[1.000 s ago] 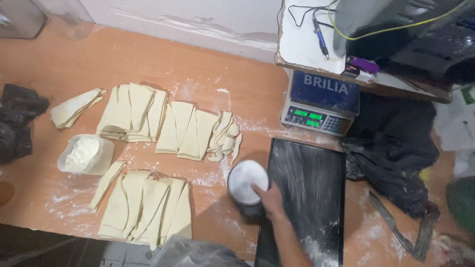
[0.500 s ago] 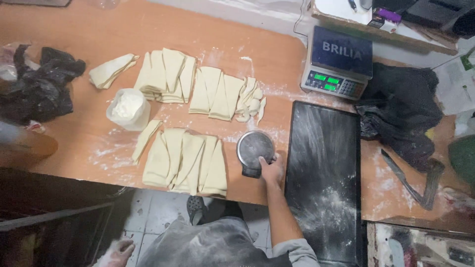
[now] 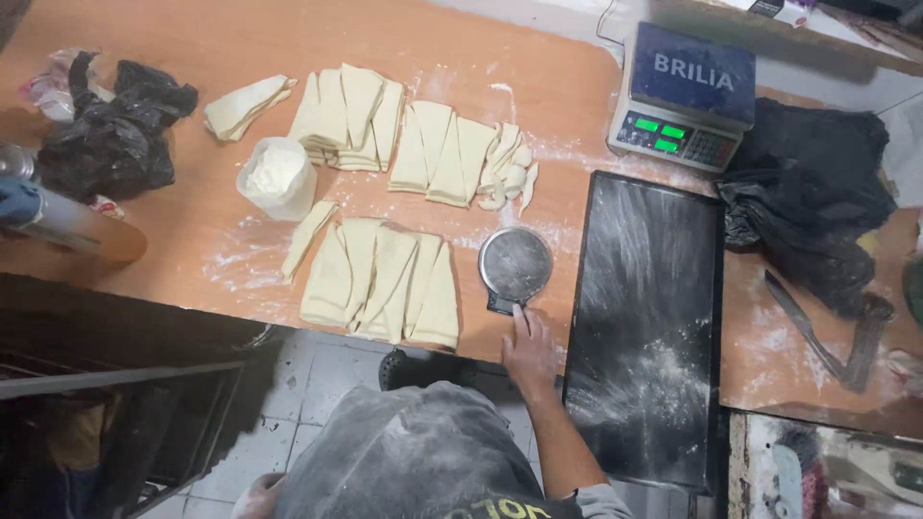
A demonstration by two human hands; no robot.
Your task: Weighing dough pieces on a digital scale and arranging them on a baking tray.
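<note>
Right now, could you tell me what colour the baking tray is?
Black, dusted with white flour: the tray, in the head view.

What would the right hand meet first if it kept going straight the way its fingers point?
The right hand points up the table; its fingertips are already at the round wheel cutter, probably touching its dark handle. Beyond that lie the small dough scraps.

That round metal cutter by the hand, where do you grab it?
Probably by the short dark handle of the round metal cutter, coming from the table's near edge. The handle points toward the right hand, whose fingertips already reach it, while the disc lies flat.
</note>
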